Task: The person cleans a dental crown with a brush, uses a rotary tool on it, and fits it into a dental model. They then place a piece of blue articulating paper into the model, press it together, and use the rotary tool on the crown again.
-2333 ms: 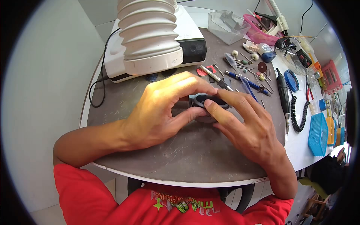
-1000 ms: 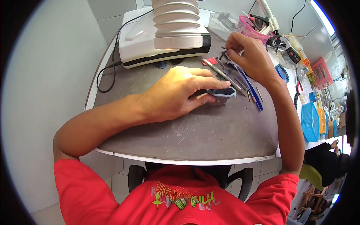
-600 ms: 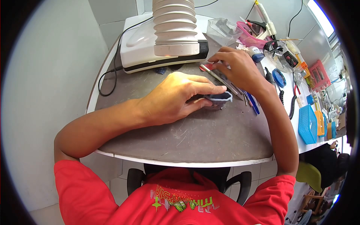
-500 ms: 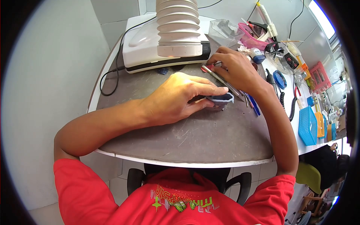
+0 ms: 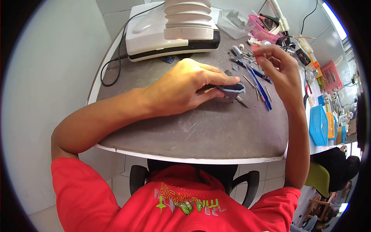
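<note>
A small dark blue-grey cupped piece with a pale rim (image 5: 232, 92) is pinched between the thumb and fingers of my left hand (image 5: 189, 87), low over the grey mat. Just under and to the right of it, a pointed blade tip (image 5: 242, 102) shows; the rest of that tool is hidden. My right hand (image 5: 281, 71) is raised at the right, fingers curled, with a small red piece (image 5: 254, 49) at its fingertips. Beside it lie a blue tweezer-like tool (image 5: 262, 89), a dark blue pen-like tool (image 5: 261, 75) and several thin metal rods and burs (image 5: 250, 80).
A white machine (image 5: 170, 46) stands at the back under a ribbed white hose (image 5: 188, 19). Behind the tools are a clear plastic box (image 5: 233, 24) and a pink basket (image 5: 262, 33). A blue basket (image 5: 318, 124) sits far right. The mat (image 5: 193, 135) ends at a curved front edge.
My right hand has lifted and moved right, off the tools, with the red piece at its fingertips. The long metal rod beneath it no longer shows at full length. My left hand keeps its pinch.
</note>
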The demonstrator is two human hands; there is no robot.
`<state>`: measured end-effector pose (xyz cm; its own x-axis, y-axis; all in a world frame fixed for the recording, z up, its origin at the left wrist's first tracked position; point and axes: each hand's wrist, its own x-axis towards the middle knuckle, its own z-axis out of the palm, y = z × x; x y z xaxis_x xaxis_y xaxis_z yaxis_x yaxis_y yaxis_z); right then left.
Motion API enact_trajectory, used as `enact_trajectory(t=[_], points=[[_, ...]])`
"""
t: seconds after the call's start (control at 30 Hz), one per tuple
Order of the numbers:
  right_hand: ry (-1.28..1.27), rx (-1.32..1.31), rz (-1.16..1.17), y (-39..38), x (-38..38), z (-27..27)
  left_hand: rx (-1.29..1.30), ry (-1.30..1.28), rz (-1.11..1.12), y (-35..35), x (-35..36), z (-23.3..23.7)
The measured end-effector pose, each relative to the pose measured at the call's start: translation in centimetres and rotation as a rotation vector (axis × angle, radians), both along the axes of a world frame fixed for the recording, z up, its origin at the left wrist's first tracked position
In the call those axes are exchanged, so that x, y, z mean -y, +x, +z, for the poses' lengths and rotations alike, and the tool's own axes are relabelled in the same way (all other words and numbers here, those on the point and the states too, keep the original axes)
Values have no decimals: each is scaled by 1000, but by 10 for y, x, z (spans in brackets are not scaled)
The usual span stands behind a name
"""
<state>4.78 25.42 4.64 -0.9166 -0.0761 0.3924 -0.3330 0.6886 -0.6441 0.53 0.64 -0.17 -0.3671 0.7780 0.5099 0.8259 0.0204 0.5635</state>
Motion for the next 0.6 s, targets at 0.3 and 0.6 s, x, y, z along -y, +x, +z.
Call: enact_trajectory(t=[0.3, 0.6], points=[[-550, 212, 91, 76, 17, -15, -61, -17, 19, 0, 0, 1], [-664, 600, 40, 79, 46, -23, -20, 11, 43, 4, -1, -1]])
